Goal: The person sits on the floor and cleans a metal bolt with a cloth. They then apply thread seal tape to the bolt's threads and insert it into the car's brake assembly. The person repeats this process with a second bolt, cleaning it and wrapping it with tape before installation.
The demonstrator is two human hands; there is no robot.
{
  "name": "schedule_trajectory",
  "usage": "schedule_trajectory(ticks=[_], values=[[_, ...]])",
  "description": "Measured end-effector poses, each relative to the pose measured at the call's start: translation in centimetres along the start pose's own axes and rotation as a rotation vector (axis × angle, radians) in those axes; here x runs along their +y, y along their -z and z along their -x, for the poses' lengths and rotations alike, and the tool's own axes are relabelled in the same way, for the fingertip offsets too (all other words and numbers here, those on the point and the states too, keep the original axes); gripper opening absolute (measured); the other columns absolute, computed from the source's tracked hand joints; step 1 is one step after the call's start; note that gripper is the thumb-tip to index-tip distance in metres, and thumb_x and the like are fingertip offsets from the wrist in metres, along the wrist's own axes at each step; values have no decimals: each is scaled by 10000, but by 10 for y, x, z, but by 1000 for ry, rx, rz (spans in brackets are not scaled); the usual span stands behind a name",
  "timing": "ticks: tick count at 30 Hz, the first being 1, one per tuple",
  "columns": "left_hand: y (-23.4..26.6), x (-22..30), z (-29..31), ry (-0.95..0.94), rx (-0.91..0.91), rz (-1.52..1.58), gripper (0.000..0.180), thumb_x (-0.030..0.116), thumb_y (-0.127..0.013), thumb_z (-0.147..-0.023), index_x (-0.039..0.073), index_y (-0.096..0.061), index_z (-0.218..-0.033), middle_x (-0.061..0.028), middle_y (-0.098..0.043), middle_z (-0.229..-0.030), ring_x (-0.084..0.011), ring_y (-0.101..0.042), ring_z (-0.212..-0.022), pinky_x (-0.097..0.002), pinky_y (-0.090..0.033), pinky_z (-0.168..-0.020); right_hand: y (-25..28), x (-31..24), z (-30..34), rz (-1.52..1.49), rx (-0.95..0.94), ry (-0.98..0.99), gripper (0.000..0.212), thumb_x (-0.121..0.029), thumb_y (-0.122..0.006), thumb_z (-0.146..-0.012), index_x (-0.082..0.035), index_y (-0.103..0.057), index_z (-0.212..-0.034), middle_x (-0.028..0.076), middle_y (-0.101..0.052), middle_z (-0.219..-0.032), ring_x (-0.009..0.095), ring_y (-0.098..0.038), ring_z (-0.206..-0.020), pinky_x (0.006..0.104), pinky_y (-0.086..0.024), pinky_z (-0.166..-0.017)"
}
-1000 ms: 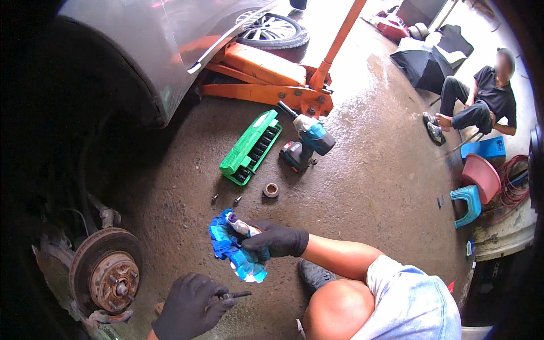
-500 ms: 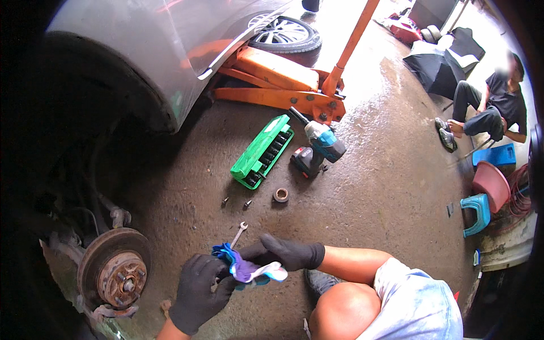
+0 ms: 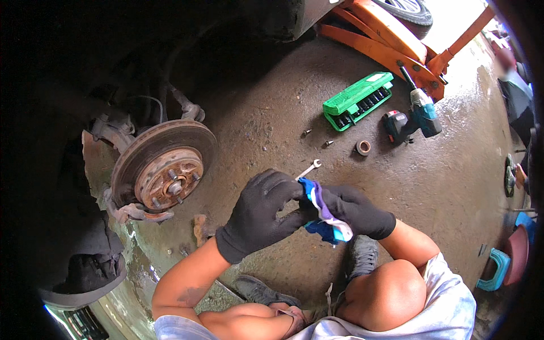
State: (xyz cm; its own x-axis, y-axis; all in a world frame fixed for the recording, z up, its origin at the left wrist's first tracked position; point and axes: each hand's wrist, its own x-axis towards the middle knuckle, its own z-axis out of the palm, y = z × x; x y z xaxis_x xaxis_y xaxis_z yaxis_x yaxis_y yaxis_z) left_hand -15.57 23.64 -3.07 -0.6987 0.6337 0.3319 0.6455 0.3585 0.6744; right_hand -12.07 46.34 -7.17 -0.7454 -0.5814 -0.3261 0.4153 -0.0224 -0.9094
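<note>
Both my hands wear black gloves and come together in front of my knees. Bunched between them is a blue, purple and white cloth (image 3: 325, 212). My left hand (image 3: 265, 211) is closed, its thumb and fingertips pinching the near side of the cloth. My right hand (image 3: 358, 211) grips the cloth from the other side, its fingers partly hidden behind the folds. Just beyond the cloth an open-end wrench (image 3: 310, 168) shows its jaw and part of its shank; the cloth and gloves hide its other end. Left of my hands stands a rusty brake disc (image 3: 131, 164) with bare wheel studs.
Ahead on the wet concrete lie a green socket case (image 3: 357, 93), a cordless impact wrench (image 3: 422, 113), a metal ring (image 3: 363, 148) and small bolts (image 3: 330, 143). An orange floor jack (image 3: 374, 48) stands beyond. At right are a blue stool (image 3: 494, 271) and a seated person.
My view has swung left and down, so the brake disc and my legs show more fully. Both hands stay on the cloth, with the left hand now pinching at its near side.
</note>
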Motion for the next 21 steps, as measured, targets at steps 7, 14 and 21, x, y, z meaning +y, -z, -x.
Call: schedule_trajectory(ticks=[7,14,21], values=[[0,12,-12,3,47,152,401,214,-847,-725,53,-641,-1029,-128,-632,-970,-305,-616,-856,-394,-487,-746,16,8,8,22,-125,241,409,-338,-513,-1022,-36,-563,-1293,131,-638,-1197,206,-612,-1064,367,-480,-927],[2,-8,9,-139,-80,58,326,308,-749,-794,123,-661,-1047,-126,-635,-965,-330,-596,-904,-462,-471,-737,4,16,-3,536,6,366,362,-331,-540,-1005,-46,-583,-1224,107,-636,-1112,197,-599,-997,372,-480,-869],[-31,-11,15,-299,33,-282,266,394,-674,-687,132,-677,-731,-106,-629,-754,-302,-642,-718,-479,-477,-598,-20,19,-23,772,-97,366,338,-341,-553,-988,-50,-590,-1155,107,-638,-1043,215,-598,-924,380,-476,-814]])
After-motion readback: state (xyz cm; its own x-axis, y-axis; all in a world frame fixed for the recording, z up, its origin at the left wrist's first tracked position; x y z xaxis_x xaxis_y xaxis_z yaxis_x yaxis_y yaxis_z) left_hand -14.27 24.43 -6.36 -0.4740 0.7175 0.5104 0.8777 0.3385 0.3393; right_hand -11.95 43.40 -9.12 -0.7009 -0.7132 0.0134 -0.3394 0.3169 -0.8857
